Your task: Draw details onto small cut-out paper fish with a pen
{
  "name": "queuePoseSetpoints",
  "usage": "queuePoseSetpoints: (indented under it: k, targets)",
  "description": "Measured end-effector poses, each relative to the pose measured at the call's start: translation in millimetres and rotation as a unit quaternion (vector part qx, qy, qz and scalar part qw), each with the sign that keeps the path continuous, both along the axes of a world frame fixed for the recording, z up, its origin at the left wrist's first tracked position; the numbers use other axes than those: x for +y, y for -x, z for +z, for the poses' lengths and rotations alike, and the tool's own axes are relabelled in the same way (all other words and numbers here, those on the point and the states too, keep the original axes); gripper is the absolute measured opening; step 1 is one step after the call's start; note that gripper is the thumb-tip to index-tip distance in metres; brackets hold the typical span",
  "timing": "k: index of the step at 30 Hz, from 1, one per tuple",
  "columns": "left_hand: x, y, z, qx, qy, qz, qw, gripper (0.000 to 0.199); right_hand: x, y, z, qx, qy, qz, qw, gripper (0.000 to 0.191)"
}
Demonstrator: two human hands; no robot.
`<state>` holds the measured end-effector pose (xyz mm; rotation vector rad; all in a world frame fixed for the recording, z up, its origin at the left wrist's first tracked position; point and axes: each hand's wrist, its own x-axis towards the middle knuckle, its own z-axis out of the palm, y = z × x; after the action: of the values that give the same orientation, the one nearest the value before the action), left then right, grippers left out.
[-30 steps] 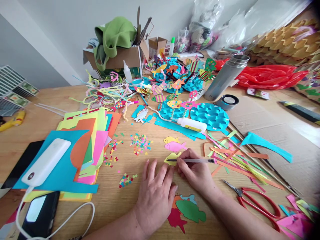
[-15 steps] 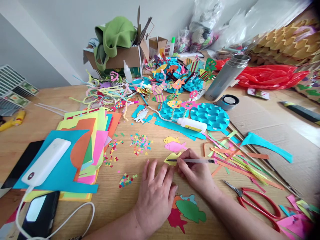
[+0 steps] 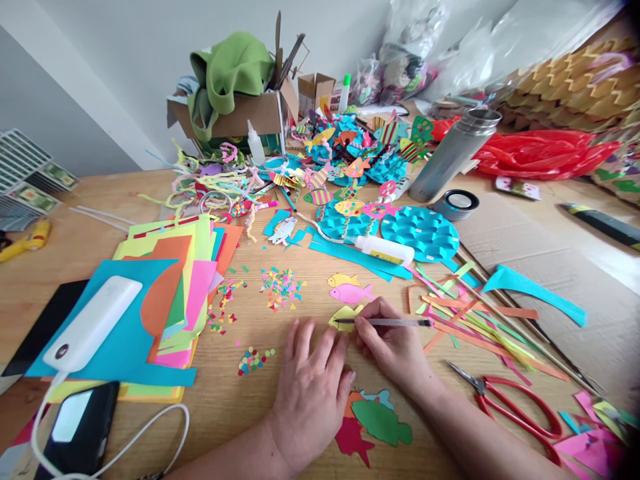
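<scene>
My right hand (image 3: 387, 343) grips a pen (image 3: 397, 322), its tip touching a small yellow paper fish (image 3: 344, 315) on the table. Flat beside it lies my left hand (image 3: 315, 373), fingers stretched out and fingertips at the fish's lower edge. Just beyond are a pink paper fish (image 3: 350, 293) and an orange-yellow paper fish (image 3: 342, 279) with drawn eyes and gill lines. Between my wrists rest a green paper fish (image 3: 383, 420), a red one (image 3: 353, 440), and partly covered orange and light blue ones.
Red-handled scissors (image 3: 505, 400) lie right, near paper strips (image 3: 480, 320). Confetti piles (image 3: 281, 287) and coloured sheets (image 3: 115, 320) with a white power bank (image 3: 93, 325) are left. Beyond stand a glue bottle (image 3: 384, 251) on its side, blue egg-tray discs (image 3: 420, 233) and a steel flask (image 3: 453, 157).
</scene>
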<state>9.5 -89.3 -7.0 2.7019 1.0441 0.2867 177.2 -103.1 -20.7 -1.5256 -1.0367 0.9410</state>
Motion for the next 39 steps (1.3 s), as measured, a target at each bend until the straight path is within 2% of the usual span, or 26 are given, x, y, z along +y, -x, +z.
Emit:
queuePoseSetpoints:
  k: [20, 39]
  targets:
    - [0.3, -0.5, 1.4, 0.008, -0.019, -0.001, 1.000, 0.041, 0.0, 0.4, 0.8, -0.003, 0.002, 0.000, 1.000, 0.028]
    - [-0.2, -1.1, 0.6, -0.001, -0.005, 0.000, 1.000, 0.041, 0.1, 0.4, 1.1, -0.008, 0.001, 0.010, 1.000, 0.028]
